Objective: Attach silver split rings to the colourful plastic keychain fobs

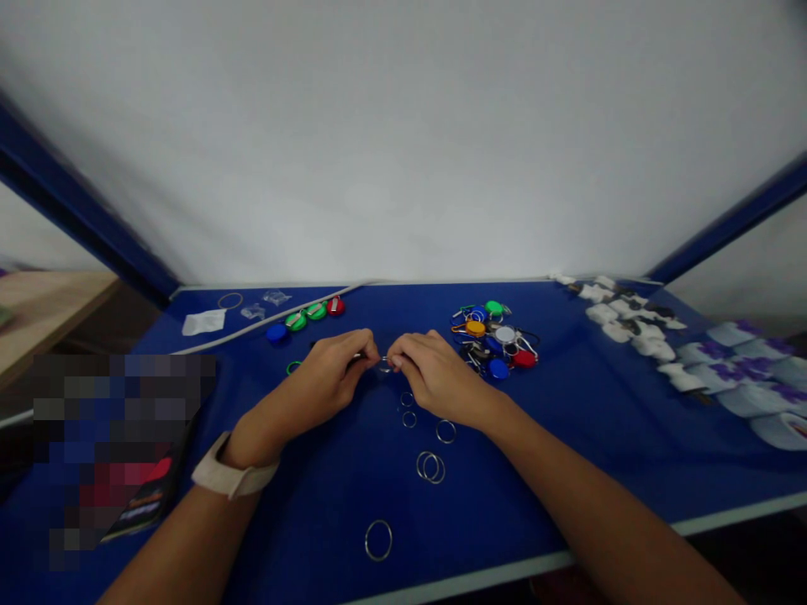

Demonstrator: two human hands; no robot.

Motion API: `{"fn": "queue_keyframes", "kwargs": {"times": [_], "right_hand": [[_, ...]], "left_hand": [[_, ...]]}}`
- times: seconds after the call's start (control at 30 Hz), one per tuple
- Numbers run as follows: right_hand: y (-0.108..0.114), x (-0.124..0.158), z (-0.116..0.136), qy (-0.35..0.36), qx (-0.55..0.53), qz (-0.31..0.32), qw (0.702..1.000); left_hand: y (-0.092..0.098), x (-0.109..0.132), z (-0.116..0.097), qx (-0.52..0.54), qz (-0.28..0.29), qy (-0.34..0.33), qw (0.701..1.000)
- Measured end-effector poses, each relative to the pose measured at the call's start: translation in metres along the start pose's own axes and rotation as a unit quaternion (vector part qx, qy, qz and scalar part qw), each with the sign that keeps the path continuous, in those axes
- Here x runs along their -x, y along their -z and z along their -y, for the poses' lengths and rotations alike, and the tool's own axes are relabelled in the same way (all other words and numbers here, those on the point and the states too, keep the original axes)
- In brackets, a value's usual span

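My left hand (pixel 331 367) and my right hand (pixel 436 376) meet over the middle of the blue table, both closed in a pinch. Between their fingertips shows a small metal key ring (pixel 384 366), gripped from both sides; the fingers cover most of it. Close below my right hand lie two small rings (pixel 409 419), a larger ring (pixel 445 432) and two overlapping rings (pixel 430 467). Another large ring (pixel 378 540) lies nearer the front edge. Just left of my left hand, a green ring-shaped piece (pixel 293 367) is partly in view.
A pile of coloured badge reels with carabiners (pixel 498 336) sits right of centre. Green, red and blue reels (pixel 316 311) line up beside a white cable (pixel 252 334) at back left. White-and-black pieces (pixel 621 315) and pale-and-purple items (pixel 750 370) stand at the right. A blurred-out device (pixel 113 454) lies left.
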State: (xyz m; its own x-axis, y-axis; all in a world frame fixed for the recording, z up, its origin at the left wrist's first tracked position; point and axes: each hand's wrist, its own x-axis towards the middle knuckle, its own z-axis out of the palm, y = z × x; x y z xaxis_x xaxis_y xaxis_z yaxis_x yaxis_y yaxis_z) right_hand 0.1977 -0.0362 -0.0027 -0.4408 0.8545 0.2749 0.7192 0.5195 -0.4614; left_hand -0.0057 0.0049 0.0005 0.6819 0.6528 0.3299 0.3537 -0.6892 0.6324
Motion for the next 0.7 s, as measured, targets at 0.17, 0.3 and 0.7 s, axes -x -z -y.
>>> {"fn": "queue_keyframes", "kwargs": {"times": [0.17, 0.3, 0.7], "right_hand": [[-0.0014, 0.0002, -0.0002, -0.007, 0.001, -0.003, 1.000], [-0.0027, 0.0001, 0.0000, -0.008, -0.001, -0.005, 1.000], [-0.0018, 0.0011, 0.0010, -0.015, -0.029, 0.007, 0.999]], "left_hand": [[-0.0002, 0.0001, -0.0002, 0.002, 0.006, 0.007, 1.000], [-0.0005, 0.0005, 0.0010, -0.003, 0.010, 0.004, 1.000], [-0.0022, -0.0015, -0.0060, 0.012, -0.008, 0.019, 1.000]]}}
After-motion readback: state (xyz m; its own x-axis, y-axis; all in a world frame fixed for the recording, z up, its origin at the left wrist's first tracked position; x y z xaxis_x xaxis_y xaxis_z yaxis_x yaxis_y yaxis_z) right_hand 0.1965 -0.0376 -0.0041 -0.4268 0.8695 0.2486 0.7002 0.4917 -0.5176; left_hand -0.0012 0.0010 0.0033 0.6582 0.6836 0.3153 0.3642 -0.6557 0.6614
